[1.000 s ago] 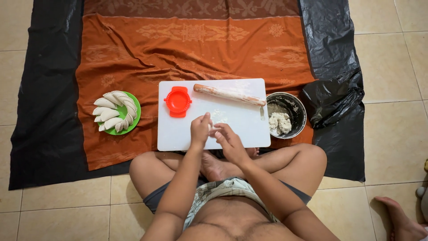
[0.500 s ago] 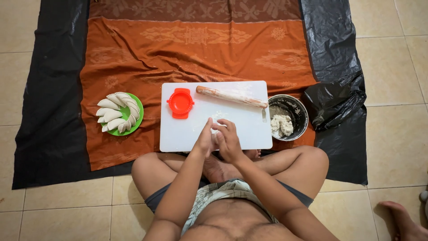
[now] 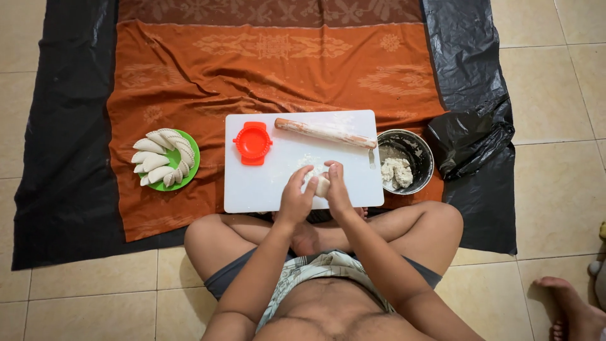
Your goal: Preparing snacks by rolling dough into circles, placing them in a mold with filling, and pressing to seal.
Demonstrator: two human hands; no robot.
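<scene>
I sit cross-legged on the floor. My left hand (image 3: 295, 197) and my right hand (image 3: 336, 189) are together over the near edge of a white cutting board (image 3: 265, 183), both gripping a small pale lump of dough (image 3: 322, 185) between them. A red dumpling press (image 3: 252, 143) lies on the board's far left. A floured wooden rolling pin (image 3: 325, 132) lies along the board's far edge. To the right of the board stands a metal bowl (image 3: 416, 148) with more dough (image 3: 396, 172).
A green plate (image 3: 187, 173) of several folded dumplings sits left of the board on an orange patterned cloth (image 3: 271, 69), which lies over black plastic sheeting (image 3: 57, 145). A crumpled black bag (image 3: 470, 136) lies right of the bowl. Another person's foot (image 3: 571, 303) shows at the lower right.
My hands drew together on the dough lump and pulled slightly toward me over the board's near edge. The view has shifted a little; nothing else moved.
</scene>
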